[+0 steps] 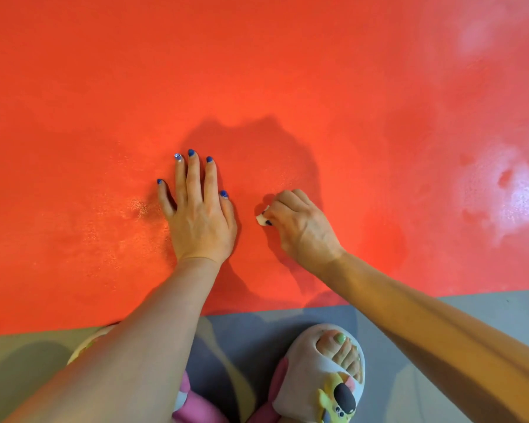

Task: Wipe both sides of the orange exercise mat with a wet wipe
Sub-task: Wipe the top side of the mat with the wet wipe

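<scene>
Left hand flat on orange mat; right fingers clenched on probable wipe; slipper near.

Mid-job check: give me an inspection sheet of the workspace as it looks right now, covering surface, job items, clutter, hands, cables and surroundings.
Surface: orange mat lies flat on a grey floor; glossy, wet-looking patches at right and beside the left hand.
Job's things: white wipe, bunched small, held against the mat near its front edge.
Clutter: nothing seen.
Hands: left hand flat on the mat, fingers spread; right hand curled round the wipe, knuckles up.
Cables: nothing seen.
Surroundings: a foot in a white slipper with a cartoon charm on the floor at the mat's edge; pink cloth at bottom centre, too cropped to identify.
</scene>
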`<state>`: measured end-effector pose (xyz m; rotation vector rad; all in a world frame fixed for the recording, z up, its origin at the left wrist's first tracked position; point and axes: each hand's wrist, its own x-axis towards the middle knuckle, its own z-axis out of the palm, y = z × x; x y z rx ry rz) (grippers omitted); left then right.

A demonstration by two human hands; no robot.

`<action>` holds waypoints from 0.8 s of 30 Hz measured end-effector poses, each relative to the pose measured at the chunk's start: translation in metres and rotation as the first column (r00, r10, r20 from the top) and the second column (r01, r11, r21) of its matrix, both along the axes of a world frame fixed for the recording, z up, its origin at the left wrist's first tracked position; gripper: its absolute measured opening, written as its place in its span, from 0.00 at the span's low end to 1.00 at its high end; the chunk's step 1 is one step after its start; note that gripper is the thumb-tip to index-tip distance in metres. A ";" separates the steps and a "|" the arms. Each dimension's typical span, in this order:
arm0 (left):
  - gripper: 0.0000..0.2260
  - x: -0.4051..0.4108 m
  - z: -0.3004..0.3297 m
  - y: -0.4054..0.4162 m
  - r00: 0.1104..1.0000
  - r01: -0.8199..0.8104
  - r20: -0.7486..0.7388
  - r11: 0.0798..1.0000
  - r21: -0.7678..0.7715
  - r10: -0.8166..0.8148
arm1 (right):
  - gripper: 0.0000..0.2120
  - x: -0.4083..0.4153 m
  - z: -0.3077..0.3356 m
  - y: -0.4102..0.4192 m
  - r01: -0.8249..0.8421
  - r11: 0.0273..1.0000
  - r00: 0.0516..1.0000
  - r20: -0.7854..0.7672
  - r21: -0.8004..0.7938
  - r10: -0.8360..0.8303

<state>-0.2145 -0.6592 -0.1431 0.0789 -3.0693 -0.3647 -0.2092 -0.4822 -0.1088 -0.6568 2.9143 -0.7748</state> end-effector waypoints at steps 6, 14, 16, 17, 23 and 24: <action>0.26 -0.001 0.000 0.001 1.000 -0.003 0.003 1.000 0.004 0.003 | 0.08 0.032 0.007 0.036 0.107 0.993 0.994 0.017 -0.043 -0.107; 0.26 -0.001 -0.002 0.000 1.000 -0.004 -0.013 1.000 0.014 0.004 | 0.08 0.026 0.003 -0.009 -0.124 0.992 0.989 0.081 -0.033 0.126; 0.26 0.000 -0.001 -0.001 1.000 0.002 -0.014 1.000 0.019 -0.002 | 0.07 0.027 0.003 0.013 -0.150 0.988 0.983 0.099 -0.022 0.152; 0.26 -0.001 0.000 -0.001 1.000 0.003 -0.013 1.000 0.017 -0.002 | 0.07 0.030 0.007 0.029 -0.142 0.990 0.984 0.101 -0.023 0.144; 0.25 -0.001 -0.001 0.002 1.000 -0.002 -0.011 1.000 0.006 0.002 | 0.07 0.046 0.019 0.037 -0.057 0.998 0.995 0.080 -0.006 0.057; 0.26 -0.001 -0.001 0.002 1.000 -0.004 -0.013 1.000 0.012 0.005 | 0.07 0.046 0.016 0.019 -0.108 0.994 0.990 0.090 -0.029 0.110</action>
